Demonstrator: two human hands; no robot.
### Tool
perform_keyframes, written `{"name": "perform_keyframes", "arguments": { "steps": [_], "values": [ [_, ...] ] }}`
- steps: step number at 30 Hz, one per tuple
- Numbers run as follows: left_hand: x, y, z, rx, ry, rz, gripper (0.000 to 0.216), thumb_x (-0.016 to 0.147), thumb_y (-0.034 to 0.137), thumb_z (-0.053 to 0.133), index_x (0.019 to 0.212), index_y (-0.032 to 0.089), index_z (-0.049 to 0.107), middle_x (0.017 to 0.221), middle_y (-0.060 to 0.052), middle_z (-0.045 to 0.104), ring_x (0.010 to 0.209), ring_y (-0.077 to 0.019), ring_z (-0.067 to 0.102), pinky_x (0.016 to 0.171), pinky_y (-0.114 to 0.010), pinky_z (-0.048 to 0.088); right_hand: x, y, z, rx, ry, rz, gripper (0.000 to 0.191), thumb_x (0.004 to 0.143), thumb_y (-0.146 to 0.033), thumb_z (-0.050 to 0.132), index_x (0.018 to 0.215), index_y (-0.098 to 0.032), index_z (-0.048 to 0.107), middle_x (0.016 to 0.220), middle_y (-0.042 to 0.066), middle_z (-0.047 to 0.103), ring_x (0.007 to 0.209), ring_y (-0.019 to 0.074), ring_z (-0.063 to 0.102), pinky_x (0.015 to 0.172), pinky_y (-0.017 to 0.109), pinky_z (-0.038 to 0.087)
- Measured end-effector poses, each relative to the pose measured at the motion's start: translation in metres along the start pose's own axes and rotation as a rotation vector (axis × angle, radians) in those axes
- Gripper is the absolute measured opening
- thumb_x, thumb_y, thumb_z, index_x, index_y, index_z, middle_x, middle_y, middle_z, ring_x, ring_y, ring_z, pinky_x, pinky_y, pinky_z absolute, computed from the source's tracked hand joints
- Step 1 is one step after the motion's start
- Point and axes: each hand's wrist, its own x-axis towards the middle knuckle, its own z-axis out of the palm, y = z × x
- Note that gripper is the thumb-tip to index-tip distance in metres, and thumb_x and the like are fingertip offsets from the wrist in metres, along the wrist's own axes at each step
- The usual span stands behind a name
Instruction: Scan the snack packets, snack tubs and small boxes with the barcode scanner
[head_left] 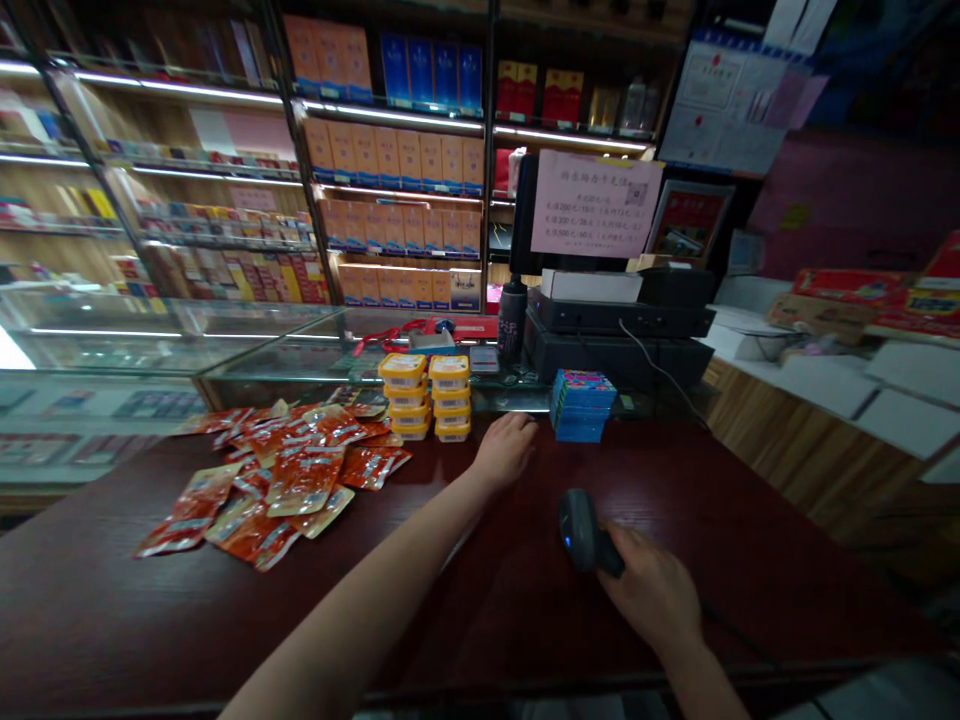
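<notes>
My right hand (654,592) grips a dark handheld barcode scanner (579,530), its head pointing up and left above the dark red counter (150,610). My left hand (507,450) reaches forward over the counter with fingers curled, between two stacks of yellow-lidded tubs (427,396) and a stack of blue boxes (581,403). It touches neither stack, and I cannot see anything in it.
Several red snack packets (277,480) lie spread on the counter's left. Behind stand a glass display case (150,350), a black register unit (619,335) with a pink notice (596,203), a dark bottle (512,318), and lit shelves of boxed goods (397,160).
</notes>
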Motion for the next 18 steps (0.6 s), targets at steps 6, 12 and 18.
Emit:
{"name": "perform_keyframes", "arguments": {
  "steps": [6, 12, 18],
  "values": [
    [0.046, 0.01, 0.022, -0.143, 0.074, -0.089, 0.043, 0.084, 0.023, 0.054, 0.126, 0.018, 0.047, 0.13, -0.01, 0.051, 0.119, -0.0234, 0.047, 0.103, -0.037, 0.038, -0.001, -0.001, 0.002, -0.017, 0.012, 0.056, 0.031, 0.081, -0.021, 0.057, 0.112, -0.024, 0.058, 0.098, 0.003, 0.071, 0.08, 0.0193, 0.068, 0.069, 0.028, 0.045],
    [0.102, 0.017, 0.027, -0.156, 0.116, 0.001, 0.054, 0.084, 0.019, 0.055, 0.136, 0.018, 0.041, 0.144, -0.011, 0.043, 0.132, -0.024, 0.037, 0.109, -0.038, 0.031, 0.0, 0.003, 0.007, 0.044, 0.023, 0.031, 0.032, 0.081, -0.018, 0.054, 0.113, -0.023, 0.057, 0.098, 0.003, 0.071, 0.086, 0.0191, 0.066, 0.077, 0.029, 0.044],
    [0.121, 0.028, 0.018, 0.049, 0.022, 0.012, 0.028, 0.087, 0.02, 0.053, 0.113, 0.015, 0.061, 0.119, -0.013, 0.063, 0.114, -0.027, 0.051, 0.093, -0.04, 0.039, 0.002, 0.002, 0.006, 0.059, 0.004, 0.064, 0.03, 0.083, -0.021, 0.052, 0.112, -0.023, 0.059, 0.099, 0.003, 0.071, 0.088, 0.0194, 0.067, 0.078, 0.03, 0.045]
  ]
}}
